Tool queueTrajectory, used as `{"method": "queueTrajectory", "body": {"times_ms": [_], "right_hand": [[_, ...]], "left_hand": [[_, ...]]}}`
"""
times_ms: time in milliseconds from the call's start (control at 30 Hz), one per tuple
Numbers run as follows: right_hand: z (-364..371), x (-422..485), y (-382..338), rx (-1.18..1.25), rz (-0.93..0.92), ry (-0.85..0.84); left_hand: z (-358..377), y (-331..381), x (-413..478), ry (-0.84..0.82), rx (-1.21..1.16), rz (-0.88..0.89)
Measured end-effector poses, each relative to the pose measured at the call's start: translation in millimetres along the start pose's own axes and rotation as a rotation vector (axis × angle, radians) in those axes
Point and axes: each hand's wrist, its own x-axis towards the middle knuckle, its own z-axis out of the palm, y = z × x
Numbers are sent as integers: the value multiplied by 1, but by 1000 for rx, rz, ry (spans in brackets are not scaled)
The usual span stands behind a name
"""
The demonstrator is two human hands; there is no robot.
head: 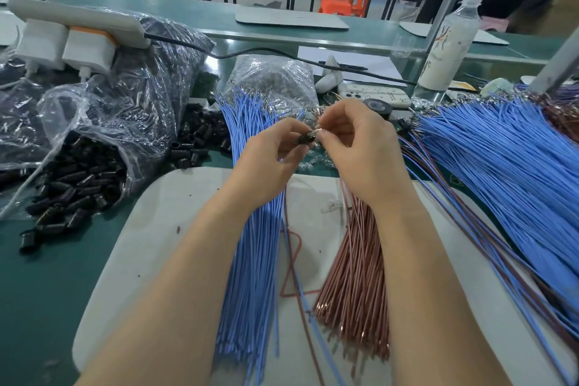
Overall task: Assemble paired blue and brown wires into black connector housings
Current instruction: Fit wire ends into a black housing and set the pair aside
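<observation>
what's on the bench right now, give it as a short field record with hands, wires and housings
left hand: pinches a black housing
right hand: pinches a wire end at the housing's mouth
blue wires: bundle on the white mat
brown wires: bundle beside them, to their right
loose housings: spilling from a plastic bag at left

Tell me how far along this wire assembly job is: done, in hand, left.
Done: a large fan of paired blue and brown wires lies on the right, apparently finished. In hand: the left hand holds a black housing while the right hand pinches a wire terminal at it. Left: bundles of loose blue wires and brown wires, plus many loose housings spilling from the bag.
</observation>
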Motion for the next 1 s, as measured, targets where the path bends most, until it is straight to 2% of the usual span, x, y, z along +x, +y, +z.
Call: {"method": "queueTrajectory", "body": {"times_ms": [400, 767, 833, 933, 1000], "right_hand": [[-2, 0, -2, -190, 89, -43], [-9, 2, 3, -153, 137, -133], [-9, 3, 5, -66, 169, -118], [-6, 4, 8, 410, 302, -17], [-1, 4, 10, 613, 385, 41]], "left_hand": [[2, 1, 0, 33, 323, 189], [2, 2, -1, -21, 355, 211], [2, 1, 0, -23, 317, 189], [1, 2, 1, 36, 133, 134], [1, 2, 2, 30, 39, 112]]}}
